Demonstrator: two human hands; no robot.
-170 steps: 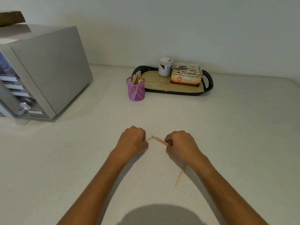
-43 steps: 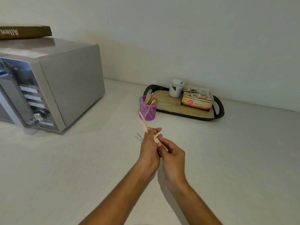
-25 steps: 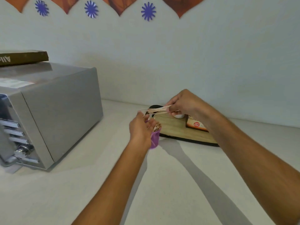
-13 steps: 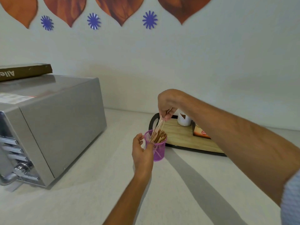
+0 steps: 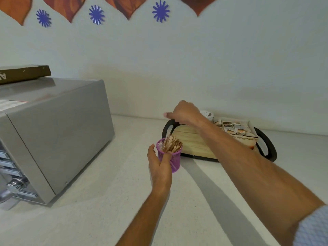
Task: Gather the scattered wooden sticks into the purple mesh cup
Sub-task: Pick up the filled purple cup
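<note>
Left hand (image 5: 160, 166) around purple mesh cup (image 5: 171, 159) of sticks (image 5: 171, 144)

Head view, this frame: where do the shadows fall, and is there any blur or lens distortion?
Head view: the right hand and forearm cast a long grey shadow band across the counter; the wide lens bows the microwave edges; the sleeve at the corner looks soft.

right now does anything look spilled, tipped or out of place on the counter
Nothing stands out. The purple mesh cup stands upright on the counter, steadied by the left hand, with the wooden sticks bunched inside. The right hand hovers above, holding nothing visible. No loose sticks show on the counter.
</note>
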